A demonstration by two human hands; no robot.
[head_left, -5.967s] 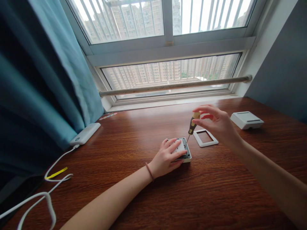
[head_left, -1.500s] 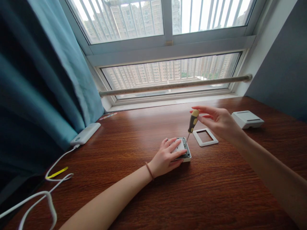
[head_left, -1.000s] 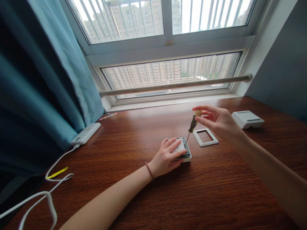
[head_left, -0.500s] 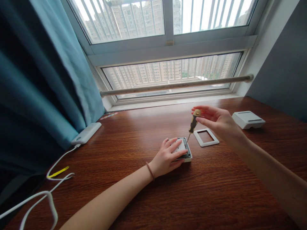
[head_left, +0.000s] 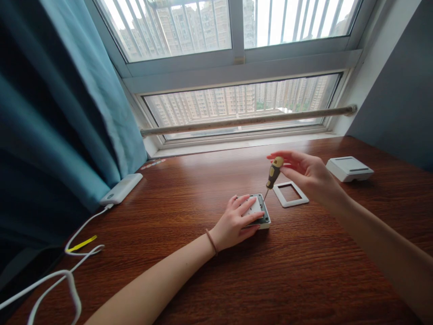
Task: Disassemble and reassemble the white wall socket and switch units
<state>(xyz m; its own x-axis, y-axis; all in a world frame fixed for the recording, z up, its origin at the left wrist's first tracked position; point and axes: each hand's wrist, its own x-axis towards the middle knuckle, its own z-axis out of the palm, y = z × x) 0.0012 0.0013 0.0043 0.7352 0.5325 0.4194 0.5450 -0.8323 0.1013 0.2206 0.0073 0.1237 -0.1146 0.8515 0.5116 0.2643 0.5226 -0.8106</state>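
My left hand lies over a wall socket in a white and grey box on the table, its fingers spread across the face and the thumb at the near side. Between the thumb and fingers of my right hand is the yellow and black handle of a screwdriver. The screwdriver leans, with its thin shaft pointing down to the right part of the socket. Its very tip is too small to make out. Just right of the socket, a white square frame lies flat.
A second white box sits at the right rear of the wooden table. On the left are a white power strip with a cable and a yellow strip. A blue curtain hangs beside the window.
The screwdriver handle has turned a little between my right fingers, and that hand has shifted slightly. My left hand stays in place on the socket.
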